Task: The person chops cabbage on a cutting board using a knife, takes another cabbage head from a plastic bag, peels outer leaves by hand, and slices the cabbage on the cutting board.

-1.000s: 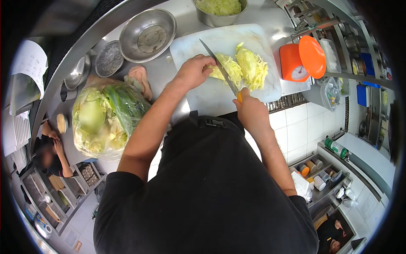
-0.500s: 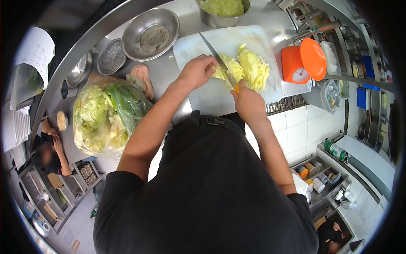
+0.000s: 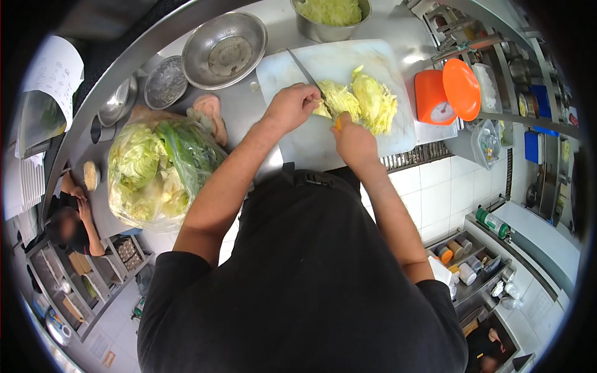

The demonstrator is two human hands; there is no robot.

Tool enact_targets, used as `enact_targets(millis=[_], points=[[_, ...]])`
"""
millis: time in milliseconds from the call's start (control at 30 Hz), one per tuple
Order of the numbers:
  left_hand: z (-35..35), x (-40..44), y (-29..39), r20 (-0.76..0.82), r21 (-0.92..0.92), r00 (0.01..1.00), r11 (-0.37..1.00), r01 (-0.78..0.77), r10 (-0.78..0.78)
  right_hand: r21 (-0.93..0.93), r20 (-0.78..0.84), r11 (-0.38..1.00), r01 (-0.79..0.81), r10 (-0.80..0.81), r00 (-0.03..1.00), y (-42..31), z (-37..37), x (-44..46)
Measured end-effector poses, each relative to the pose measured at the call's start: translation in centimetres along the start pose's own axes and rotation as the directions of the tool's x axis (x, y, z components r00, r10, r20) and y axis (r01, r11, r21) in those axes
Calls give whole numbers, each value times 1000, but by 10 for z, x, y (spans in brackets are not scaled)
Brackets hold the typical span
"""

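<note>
My right hand [image 3: 357,144] is closed round the yellow handle of a long kitchen knife [image 3: 303,70], whose blade slants up and left across the white cutting board [image 3: 280,68]. Left of the blade, my left hand [image 3: 292,107] has its fingers bent together on a small remaining piece of pale lettuce [image 3: 321,110]; the fingertips partly cover it. Just right of the blade lies a heap of shredded lettuce [image 3: 342,99]. Another larger mound of cut lettuce [image 3: 375,104] sits beside it on the board.
A steel pot of shredded lettuce [image 3: 331,32] stands behind the board. To the left are a steel bowl [image 3: 252,37], a smaller bowl [image 3: 166,84] and a clear bag of lettuce [image 3: 140,171]. An orange scale [image 3: 429,93] stands at right. Other people are visible at far left and lower right.
The knife and my right hand have shifted left, toward my left fingers. More shredded lettuce now shows on the right of the blade, and the piece on the left looks smaller.
</note>
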State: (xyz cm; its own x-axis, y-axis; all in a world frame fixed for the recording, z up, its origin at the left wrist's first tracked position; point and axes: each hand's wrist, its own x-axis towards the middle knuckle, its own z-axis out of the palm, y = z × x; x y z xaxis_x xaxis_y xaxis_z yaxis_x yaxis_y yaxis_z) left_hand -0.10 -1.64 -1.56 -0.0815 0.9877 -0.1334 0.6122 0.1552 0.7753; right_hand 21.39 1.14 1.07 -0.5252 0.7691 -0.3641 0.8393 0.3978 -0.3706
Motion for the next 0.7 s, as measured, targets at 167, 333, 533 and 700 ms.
enact_targets(millis=[167, 333, 533, 700], points=[[3, 2, -3, -40, -34, 999, 999, -11, 9, 5, 17, 1000, 4, -4, 1000, -5, -41, -29], [4, 1, -4, -40, -31, 999, 999, -8, 7, -24, 37, 1000, -17, 17, 999, -7, -37, -41], [4, -4, -3, -44, -108, 999, 994, -5, 1, 7, 0, 1000, -17, 17, 1000, -1, 14, 2], [3, -6, -9, -49, -113, 999, 993, -25, 20, -7, 21, 1000, 11, -10, 1000, -1, -15, 0]])
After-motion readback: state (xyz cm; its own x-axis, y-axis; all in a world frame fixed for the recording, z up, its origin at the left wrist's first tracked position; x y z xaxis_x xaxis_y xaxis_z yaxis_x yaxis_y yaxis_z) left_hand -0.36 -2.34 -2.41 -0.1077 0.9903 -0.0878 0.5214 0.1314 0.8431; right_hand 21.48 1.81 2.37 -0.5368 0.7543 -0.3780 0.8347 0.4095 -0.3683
